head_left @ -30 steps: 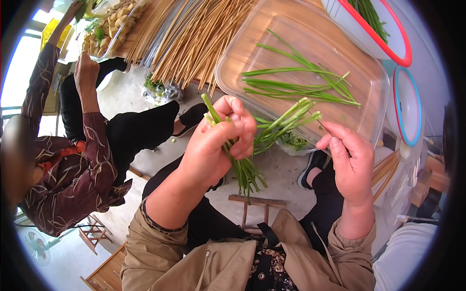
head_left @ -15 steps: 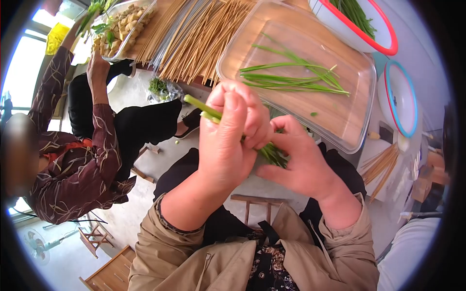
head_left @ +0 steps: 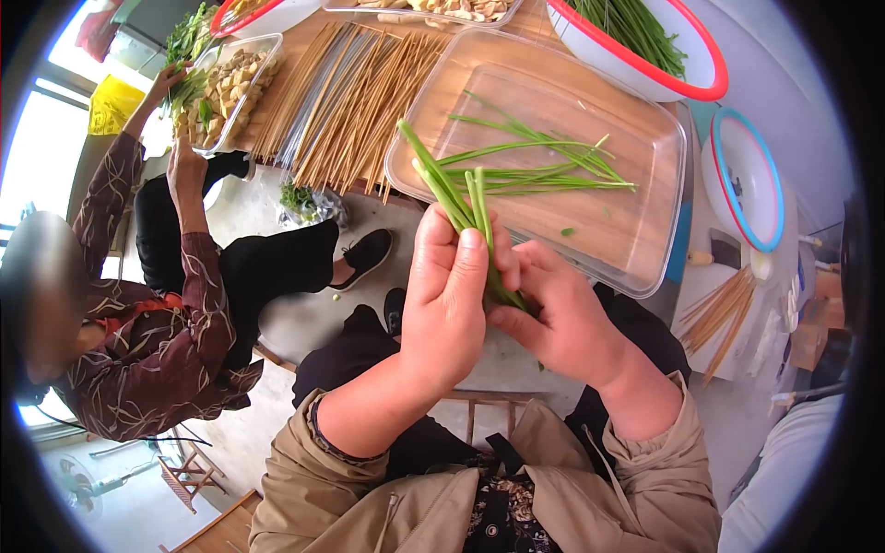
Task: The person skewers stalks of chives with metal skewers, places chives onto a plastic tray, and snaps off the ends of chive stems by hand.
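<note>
My left hand (head_left: 449, 300) is closed round a folded bunch of garlic chives (head_left: 441, 184), its thumb pressed along the stems. Cut stem ends stick up above that hand, over the near left part of a clear plastic tray (head_left: 516, 78). Lower down, my right hand (head_left: 567, 318) grips the same bunch between thumb and fingers; my hands partly hide the leaves there. Several loose chives (head_left: 553, 177) lie in the tray.
Bamboo skewers (head_left: 369, 101) lie left of the tray. A red-rimmed bowl (head_left: 705, 92) holds more chives; a blue-rimmed bowl (head_left: 779, 184), knife (head_left: 719, 251) and skewers (head_left: 719, 318) are at right. A co-worker's hand (head_left: 187, 166) is beside a tub of tan cubes (head_left: 230, 88).
The bunch has turned more upright, and more of its stems show above my left hand. My left hand has opened less of a fist and shifted down. The view has shifted slightly.
</note>
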A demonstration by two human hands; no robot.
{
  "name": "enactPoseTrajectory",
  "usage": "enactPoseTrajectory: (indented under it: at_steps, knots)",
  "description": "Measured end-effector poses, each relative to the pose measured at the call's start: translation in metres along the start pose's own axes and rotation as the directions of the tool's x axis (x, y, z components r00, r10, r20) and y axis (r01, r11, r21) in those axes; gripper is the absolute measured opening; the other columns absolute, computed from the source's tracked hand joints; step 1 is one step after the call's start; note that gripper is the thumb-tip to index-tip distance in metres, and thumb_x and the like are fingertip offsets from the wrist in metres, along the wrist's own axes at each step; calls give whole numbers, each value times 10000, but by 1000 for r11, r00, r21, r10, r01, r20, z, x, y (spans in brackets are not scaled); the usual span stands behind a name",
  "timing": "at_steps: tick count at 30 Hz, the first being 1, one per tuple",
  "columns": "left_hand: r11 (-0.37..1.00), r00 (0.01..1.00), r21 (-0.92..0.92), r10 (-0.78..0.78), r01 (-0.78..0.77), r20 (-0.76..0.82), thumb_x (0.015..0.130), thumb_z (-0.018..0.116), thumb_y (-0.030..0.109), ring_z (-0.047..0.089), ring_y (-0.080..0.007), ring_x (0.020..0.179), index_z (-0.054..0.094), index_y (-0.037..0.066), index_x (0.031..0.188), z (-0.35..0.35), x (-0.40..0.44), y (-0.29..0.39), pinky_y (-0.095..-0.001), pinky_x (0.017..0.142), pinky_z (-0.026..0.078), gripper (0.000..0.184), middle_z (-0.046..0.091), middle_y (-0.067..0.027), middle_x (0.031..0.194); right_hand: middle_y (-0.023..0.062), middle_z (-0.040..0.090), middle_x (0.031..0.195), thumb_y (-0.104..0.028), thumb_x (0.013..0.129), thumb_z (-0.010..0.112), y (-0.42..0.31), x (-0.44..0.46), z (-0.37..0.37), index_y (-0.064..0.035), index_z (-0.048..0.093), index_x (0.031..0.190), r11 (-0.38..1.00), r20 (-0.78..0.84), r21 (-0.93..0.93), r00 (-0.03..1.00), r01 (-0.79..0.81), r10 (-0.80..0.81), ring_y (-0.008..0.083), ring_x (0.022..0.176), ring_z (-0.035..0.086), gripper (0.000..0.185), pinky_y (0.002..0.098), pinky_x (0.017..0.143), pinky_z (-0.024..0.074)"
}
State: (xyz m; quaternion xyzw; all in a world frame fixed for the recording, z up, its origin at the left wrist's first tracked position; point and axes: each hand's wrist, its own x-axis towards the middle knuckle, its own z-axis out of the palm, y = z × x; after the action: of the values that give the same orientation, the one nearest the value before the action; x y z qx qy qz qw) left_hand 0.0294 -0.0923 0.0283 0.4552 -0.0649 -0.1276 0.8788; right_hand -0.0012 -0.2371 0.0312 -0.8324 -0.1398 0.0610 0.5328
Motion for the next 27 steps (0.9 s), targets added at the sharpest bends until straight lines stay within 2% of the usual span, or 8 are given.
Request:
enactPoseTrajectory:
  at_steps: [4, 7, 10, 11, 14, 21, 23, 27]
  knots:
    - [1000, 1000, -23, 9, -10, -28, 1025, 399, 182, 381, -88, 585, 468, 71, 1105, -1, 5, 3, -244, 572, 368, 153, 448, -24, 771, 92, 555, 996, -218, 846, 677, -1, -4, -4, -37, 593, 1048, 999, 7, -41, 999, 35, -35, 254, 755, 567, 284, 344, 669, 464]
    - [1000, 999, -12, -10, 10, -31, 1010, 457, 220, 353, -72, 523, 491, 71, 1087, -6, 6, 13, -240, 514, 341, 172, 447, -13, 723, 70, 555, 934, -188, 859, 666, 0, -9, -13, -34, 586, 1078, 998, -39, -1, 997, -60, 60, 166, 637, 513, 279, 294, 598, 436]
    - [999, 998, 33, -7, 9, -60, 989, 512, 251, 348, -65, 495, 523, 60, 1057, -16, 7, 23, -239, 483, 323, 202, 467, -13, 701, 38, 530, 776, -112, 892, 624, 2, -17, -15, -27, 580, 1168, 970, -217, 192, 957, -151, 192, 98, 585, 418, 292, 256, 572, 402]
    - [999, 997, 45, -13, 17, -78, 979, 534, 260, 355, -65, 494, 540, 53, 1041, -21, 6, 27, -239, 477, 317, 216, 486, -18, 701, 38, 530, 776, -112, 892, 624, 5, -19, -19, -27, 580, 1168, 970, -208, 194, 960, -148, 188, 98, 585, 418, 292, 256, 572, 402]
    - [998, 995, 63, -23, 29, -97, 968, 554, 233, 385, -70, 526, 594, 29, 1056, -36, 7, 35, -230, 503, 325, 225, 545, -37, 766, 73, 570, 704, -50, 901, 584, 9, -20, -28, -13, 650, 1083, 993, -258, -122, 966, 0, -31, 132, 602, 532, 198, 241, 579, 429]
    - [981, 983, 91, -165, 172, -84, 941, 591, 158, 407, -75, 545, 615, 6, 1085, -43, 4, 29, -221, 514, 333, 210, 557, -40, 774, 89, 588, 691, -23, 902, 566, 9, -20, -29, -6, 663, 1073, 992, -206, -112, 976, 55, -77, 164, 609, 592, 198, 262, 562, 464]
    - [961, 965, 92, -261, 260, -4, 936, 596, 149, 401, -66, 538, 614, 4, 1089, -40, 3, 31, -214, 505, 321, 212, 547, -39, 746, 88, 587, 690, -22, 906, 561, 9, -17, -26, -6, 661, 1078, 990, -236, -119, 966, 78, -105, 168, 609, 602, 199, 265, 561, 473]
    - [955, 956, 68, -292, 290, 31, 923, 616, 160, 381, -50, 529, 607, 8, 1101, -41, 2, 28, -204, 484, 294, 234, 527, -28, 720, 90, 588, 690, -23, 908, 562, 10, -16, -25, -5, 658, 1086, 989, -229, -123, 967, 87, -114, 170, 608, 603, 202, 265, 562, 475]
